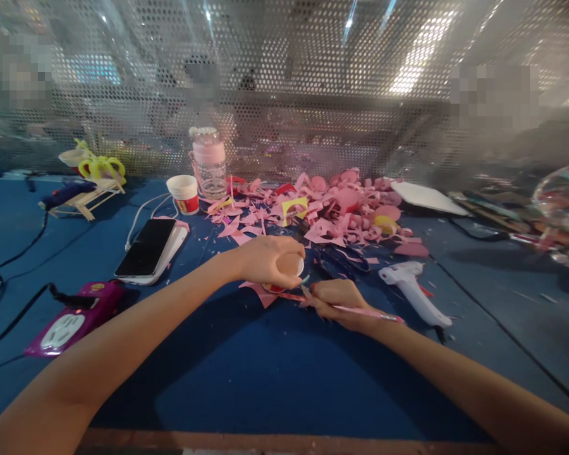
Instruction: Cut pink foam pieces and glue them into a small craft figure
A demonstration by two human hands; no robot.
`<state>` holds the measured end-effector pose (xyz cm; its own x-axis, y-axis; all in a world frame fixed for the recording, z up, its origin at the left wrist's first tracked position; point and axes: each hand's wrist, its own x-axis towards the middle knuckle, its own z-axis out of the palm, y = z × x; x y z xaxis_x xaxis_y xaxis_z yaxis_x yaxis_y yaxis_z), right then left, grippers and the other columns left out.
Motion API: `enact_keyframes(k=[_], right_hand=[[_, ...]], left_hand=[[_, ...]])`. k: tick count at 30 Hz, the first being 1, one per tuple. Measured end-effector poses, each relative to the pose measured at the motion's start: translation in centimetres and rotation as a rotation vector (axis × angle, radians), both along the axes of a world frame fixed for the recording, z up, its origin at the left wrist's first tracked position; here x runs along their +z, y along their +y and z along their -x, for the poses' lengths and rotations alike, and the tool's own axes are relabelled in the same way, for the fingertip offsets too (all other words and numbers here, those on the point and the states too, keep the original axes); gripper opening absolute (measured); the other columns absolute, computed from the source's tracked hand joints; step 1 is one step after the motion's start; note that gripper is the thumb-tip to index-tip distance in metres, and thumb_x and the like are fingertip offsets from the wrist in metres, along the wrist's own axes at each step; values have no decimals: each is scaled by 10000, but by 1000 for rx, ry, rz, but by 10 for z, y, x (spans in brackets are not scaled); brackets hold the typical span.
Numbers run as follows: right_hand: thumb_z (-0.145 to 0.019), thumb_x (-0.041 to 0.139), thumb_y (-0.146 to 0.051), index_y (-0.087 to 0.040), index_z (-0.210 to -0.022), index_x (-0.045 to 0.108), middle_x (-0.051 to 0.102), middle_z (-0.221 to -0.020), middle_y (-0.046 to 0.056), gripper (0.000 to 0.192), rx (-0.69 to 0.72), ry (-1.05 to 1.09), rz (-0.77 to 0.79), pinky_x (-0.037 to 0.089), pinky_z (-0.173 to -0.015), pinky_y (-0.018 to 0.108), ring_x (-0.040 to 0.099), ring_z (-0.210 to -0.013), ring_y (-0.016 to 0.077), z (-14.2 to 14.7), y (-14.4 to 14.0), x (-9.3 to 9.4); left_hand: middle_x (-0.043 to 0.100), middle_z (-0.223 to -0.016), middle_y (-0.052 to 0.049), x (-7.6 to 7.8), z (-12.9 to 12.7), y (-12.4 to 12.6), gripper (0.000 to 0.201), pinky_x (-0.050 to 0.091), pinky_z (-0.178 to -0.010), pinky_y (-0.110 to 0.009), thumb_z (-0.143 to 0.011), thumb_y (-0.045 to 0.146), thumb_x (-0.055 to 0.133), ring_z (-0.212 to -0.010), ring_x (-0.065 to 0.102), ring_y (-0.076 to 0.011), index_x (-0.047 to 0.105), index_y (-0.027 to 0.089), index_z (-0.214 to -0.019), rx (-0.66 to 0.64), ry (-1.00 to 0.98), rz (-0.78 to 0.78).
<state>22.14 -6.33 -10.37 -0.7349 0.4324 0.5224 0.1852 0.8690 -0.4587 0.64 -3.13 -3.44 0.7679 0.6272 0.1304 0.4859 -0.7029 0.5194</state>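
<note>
My left hand [270,260] is closed around a paper cup [291,264], most of which its fingers hide. The cup stands on a piece of pink paper [258,292] that shows at its base. Close by on the right, my right hand [336,300] grips a slim pink pen [370,312], its rear end pointing back along the wrist. The fingers of this hand are slightly blurred, with the pen's tip end near the foot of the cup. Just beyond the right hand lie dark-handled scissors [344,260].
Pink paper scraps [346,202] are heaped at the back. A white glue gun [417,292] lies right. On the left are stacked paper cups [184,194], a phone [146,248], a purple power strip [73,319] and a stick frame [85,199]. A bottle [209,161] stands by the perforated screen [284,82].
</note>
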Motion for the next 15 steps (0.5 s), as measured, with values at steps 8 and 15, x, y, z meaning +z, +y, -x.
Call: enact_keyframes(k=[8, 15], right_hand=[[-910, 446, -253, -141, -682, 641, 566, -534, -7, 320, -67, 10, 183, 403, -495, 145, 549, -503, 59, -5, 0, 5], [-864, 462, -420, -155, -516, 543, 520, -435, -6, 445, -249, 18, 440, 320, -359, 168, 450, -351, 57, -8, 3, 11]], left_hand=[[610, -1067, -27, -2, 1, 0, 318, 434, -796, -306, -696, 327, 593, -925, 569, -197, 561, 218, -992, 6, 5, -6], [610, -1064, -30, 1, 1, -2, 316, 431, -810, -301, -710, 313, 573, -925, 570, -191, 564, 209, -1007, 7, 11, -3]])
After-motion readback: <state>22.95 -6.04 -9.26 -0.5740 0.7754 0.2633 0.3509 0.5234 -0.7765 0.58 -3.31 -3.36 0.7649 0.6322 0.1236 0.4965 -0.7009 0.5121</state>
